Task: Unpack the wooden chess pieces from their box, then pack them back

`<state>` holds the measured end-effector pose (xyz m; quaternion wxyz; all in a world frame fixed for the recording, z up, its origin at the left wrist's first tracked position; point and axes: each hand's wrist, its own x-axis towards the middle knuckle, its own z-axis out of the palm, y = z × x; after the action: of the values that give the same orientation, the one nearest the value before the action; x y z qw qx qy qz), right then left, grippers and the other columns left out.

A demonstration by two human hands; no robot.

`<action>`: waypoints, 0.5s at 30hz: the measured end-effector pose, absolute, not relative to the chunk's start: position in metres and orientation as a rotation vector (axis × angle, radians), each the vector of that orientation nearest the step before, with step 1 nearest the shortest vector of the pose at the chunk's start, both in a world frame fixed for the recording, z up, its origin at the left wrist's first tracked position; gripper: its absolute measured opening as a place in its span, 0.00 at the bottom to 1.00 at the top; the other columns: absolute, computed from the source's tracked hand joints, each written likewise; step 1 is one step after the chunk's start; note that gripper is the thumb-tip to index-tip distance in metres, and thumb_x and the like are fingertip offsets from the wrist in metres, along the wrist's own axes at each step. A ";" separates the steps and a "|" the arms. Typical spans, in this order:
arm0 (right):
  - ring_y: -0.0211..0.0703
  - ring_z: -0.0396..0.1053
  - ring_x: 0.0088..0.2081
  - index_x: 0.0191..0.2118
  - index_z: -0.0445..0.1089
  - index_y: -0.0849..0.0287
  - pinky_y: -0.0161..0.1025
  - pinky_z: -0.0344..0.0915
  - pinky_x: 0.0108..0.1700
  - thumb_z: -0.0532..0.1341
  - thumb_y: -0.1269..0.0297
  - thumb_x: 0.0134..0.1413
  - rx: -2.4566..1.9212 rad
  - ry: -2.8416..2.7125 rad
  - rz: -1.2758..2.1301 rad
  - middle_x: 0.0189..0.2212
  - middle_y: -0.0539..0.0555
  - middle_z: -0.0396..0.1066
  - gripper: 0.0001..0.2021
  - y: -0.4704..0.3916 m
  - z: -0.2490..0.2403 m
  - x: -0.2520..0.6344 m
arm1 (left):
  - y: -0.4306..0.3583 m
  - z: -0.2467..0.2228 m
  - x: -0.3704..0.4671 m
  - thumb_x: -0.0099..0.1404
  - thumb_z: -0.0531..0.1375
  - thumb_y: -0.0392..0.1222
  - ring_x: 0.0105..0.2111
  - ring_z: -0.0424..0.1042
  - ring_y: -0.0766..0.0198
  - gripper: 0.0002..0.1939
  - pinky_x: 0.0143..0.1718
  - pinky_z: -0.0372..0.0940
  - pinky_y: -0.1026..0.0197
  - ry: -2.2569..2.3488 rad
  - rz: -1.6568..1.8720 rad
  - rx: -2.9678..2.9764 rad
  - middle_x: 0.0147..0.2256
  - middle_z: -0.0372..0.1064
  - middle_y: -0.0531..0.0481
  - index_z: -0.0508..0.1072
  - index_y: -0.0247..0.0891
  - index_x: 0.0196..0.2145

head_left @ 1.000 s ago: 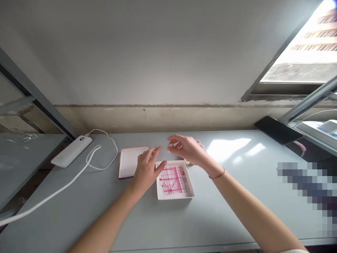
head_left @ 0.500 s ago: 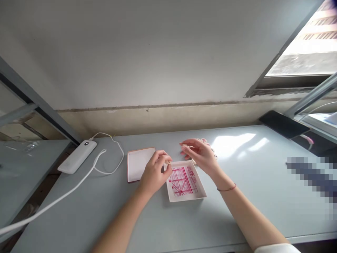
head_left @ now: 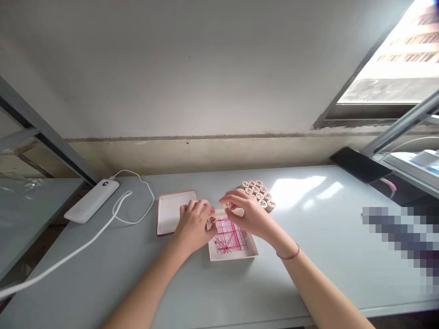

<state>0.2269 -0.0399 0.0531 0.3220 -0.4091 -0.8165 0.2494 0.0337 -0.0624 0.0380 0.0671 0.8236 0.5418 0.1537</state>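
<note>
My left hand (head_left: 195, 226) is closed on a round Chinese chess piece (head_left: 212, 220) with a red character, held at the left rim of a shallow white box (head_left: 252, 253). Inside the box lies a sheet with a red-lined board grid (head_left: 233, 237). Above the box's far edge, my right hand (head_left: 245, 208) pinches another Chinese chess piece (head_left: 227, 205), mostly hidden by the fingers. Behind that hand, several chess pieces (head_left: 259, 196) stand grouped in rows on the table, partly covered by it.
The box lid (head_left: 168, 214) lies inside up, left of the box. A white power bank (head_left: 92, 201) with a white cable (head_left: 92, 246) rests on the left of the grey table (head_left: 192, 292). A black tablet-like slab (head_left: 360, 163) is at the far right.
My right hand has moved left and down, from beside the grouped pieces to over the box. My left hand has turned, showing the piece's red character. More of the grouped pieces are visible.
</note>
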 end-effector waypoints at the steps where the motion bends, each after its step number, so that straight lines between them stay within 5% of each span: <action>1: 0.38 0.70 0.35 0.45 0.69 0.55 0.38 0.70 0.39 0.56 0.72 0.55 -1.063 -2.209 0.620 0.42 0.55 0.69 0.13 -0.042 0.052 0.225 | -0.062 0.039 0.032 0.57 0.57 0.38 0.46 0.62 0.52 0.15 0.42 0.56 0.51 1.642 0.445 2.485 0.47 0.67 0.47 0.69 0.43 0.44; 8: 0.42 0.68 0.36 0.35 0.68 0.58 0.39 0.64 0.39 0.59 0.67 0.57 -1.017 -2.453 0.290 0.37 0.55 0.71 0.02 -0.049 0.027 0.206 | -0.062 0.042 0.026 0.57 0.56 0.39 0.45 0.63 0.53 0.16 0.43 0.56 0.50 1.654 0.315 2.466 0.44 0.69 0.48 0.71 0.43 0.44; 15: 0.40 0.63 0.31 0.34 0.67 0.59 0.37 0.57 0.34 0.57 0.67 0.59 -1.118 -2.499 0.106 0.28 0.52 0.68 0.03 -0.046 0.018 0.203 | -0.062 0.040 0.028 0.58 0.56 0.38 0.43 0.64 0.54 0.16 0.43 0.56 0.51 1.655 0.298 2.442 0.41 0.72 0.48 0.71 0.44 0.45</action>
<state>0.2026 -0.0460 0.0181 0.1995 -0.3999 -0.8938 0.0379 0.0280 -0.0622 0.0402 0.0880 0.8204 0.5560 0.1002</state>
